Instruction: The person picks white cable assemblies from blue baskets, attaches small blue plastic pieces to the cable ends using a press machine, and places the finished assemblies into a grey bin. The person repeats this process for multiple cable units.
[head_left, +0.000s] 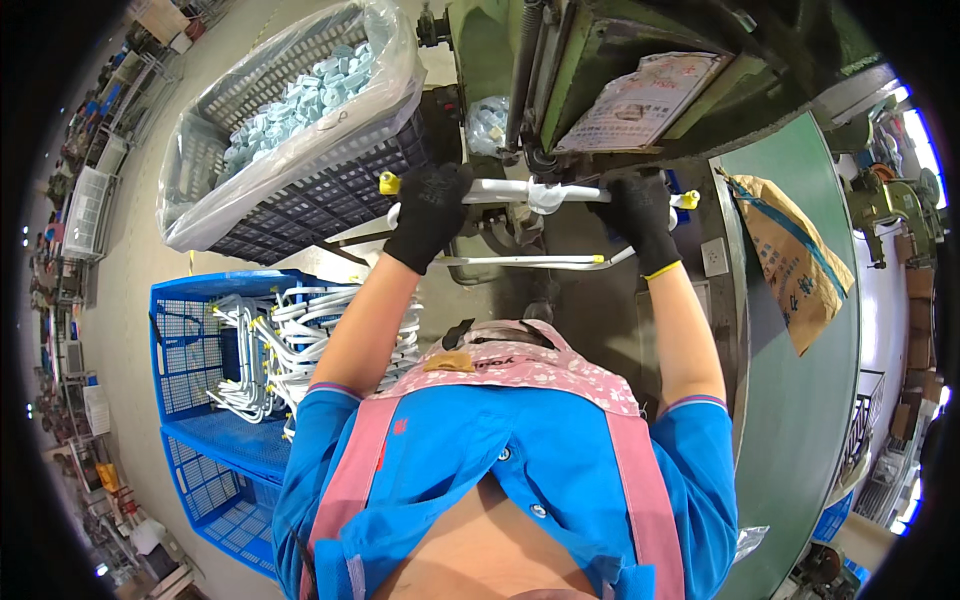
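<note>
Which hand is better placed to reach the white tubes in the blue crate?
Probably the left hand: the blue crate and its white tubes are on that side. The right hand is farther across; both grip the white bar.

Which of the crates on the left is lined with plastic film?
The black crate, the one nearest the gloved left hand: clear film drapes over its rim, while the blue crates below it in the picture show no lining.

Black gloves (pixel 432 215) and white tubular frame (pixel 500 189) with yellow tips (pixel 389 184), upper centre; pink, white-flowered apron (pixel 560 375), blue shirt (pixel 460 430), lower centre.
</note>
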